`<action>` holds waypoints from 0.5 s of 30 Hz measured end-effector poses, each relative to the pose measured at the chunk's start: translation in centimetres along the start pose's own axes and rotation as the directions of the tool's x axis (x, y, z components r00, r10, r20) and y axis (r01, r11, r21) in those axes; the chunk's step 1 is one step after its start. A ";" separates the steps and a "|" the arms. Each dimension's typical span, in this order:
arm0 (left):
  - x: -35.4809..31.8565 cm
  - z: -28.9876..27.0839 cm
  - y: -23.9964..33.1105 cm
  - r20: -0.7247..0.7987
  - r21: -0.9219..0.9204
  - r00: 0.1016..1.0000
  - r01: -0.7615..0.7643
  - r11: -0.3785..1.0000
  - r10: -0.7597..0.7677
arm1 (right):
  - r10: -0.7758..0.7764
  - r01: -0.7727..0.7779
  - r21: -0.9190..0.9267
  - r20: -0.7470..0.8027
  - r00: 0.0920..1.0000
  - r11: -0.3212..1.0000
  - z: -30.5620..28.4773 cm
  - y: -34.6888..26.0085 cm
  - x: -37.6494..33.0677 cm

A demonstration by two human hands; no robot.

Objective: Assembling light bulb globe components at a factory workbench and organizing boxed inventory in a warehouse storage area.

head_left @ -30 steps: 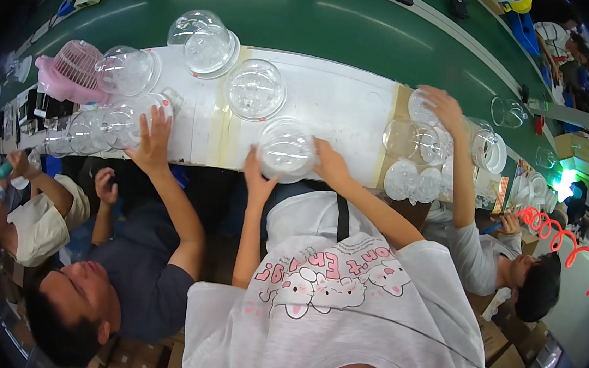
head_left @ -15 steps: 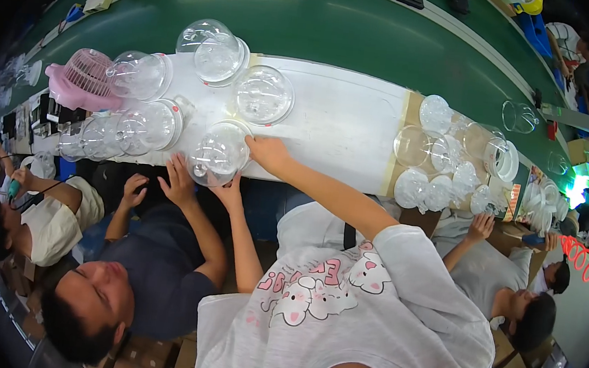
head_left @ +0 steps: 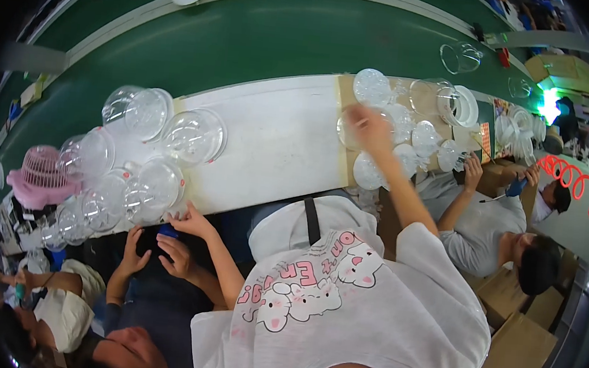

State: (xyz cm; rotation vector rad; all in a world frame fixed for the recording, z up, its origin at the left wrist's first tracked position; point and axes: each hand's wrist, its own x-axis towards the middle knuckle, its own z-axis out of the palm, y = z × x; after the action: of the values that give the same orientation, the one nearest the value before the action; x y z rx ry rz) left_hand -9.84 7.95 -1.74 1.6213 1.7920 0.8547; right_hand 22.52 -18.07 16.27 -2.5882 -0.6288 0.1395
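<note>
My left hand, its fingers apart, is at the near edge of the white board, beside a clear plastic dome on a round white base. Whether the fingertips touch that base I cannot make out. On the right, my right hand is smeared by motion and reaches over a clear round cover. Its fingers cannot be read. Around it lie several clear ribbed plastic pieces in a cluster. More domes on white bases, including one dome, stand on the board's left part.
The white board lies on a green bench. A pink fan-like housing stands far left. A co-worker's hands are close to my left hand. On the right, another person's hand is near the clear pieces, beside white rings.
My right hand has left the dome and moved right to the clear pieces. My left hand has drawn away from beneath that dome, which now stands among the left group. The view has turned right.
</note>
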 end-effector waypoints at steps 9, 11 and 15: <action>-5.5 -1.9 1.4 0.625 -0.194 0.773 0.292 0.937 -0.111 | 0.390 -0.533 -0.180 -0.499 0.774 0.827 -11.8 19.7 6.4; -6.7 -1.6 3.7 0.665 -0.171 0.737 0.303 0.938 -0.117 | 0.380 -0.531 -0.159 -0.533 0.756 0.833 -11.7 20.9 6.1; -7.6 -0.4 7.4 0.743 -0.117 0.664 0.259 0.959 -0.088 | 0.386 -0.611 -0.247 -0.586 0.712 0.753 -11.9 21.6 5.0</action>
State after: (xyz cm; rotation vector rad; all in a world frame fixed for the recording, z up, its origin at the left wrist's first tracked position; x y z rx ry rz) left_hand -4.71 0.85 4.19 1.3375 1.1883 0.2117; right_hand 38.21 -37.68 16.77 -2.9685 0.3192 -0.5571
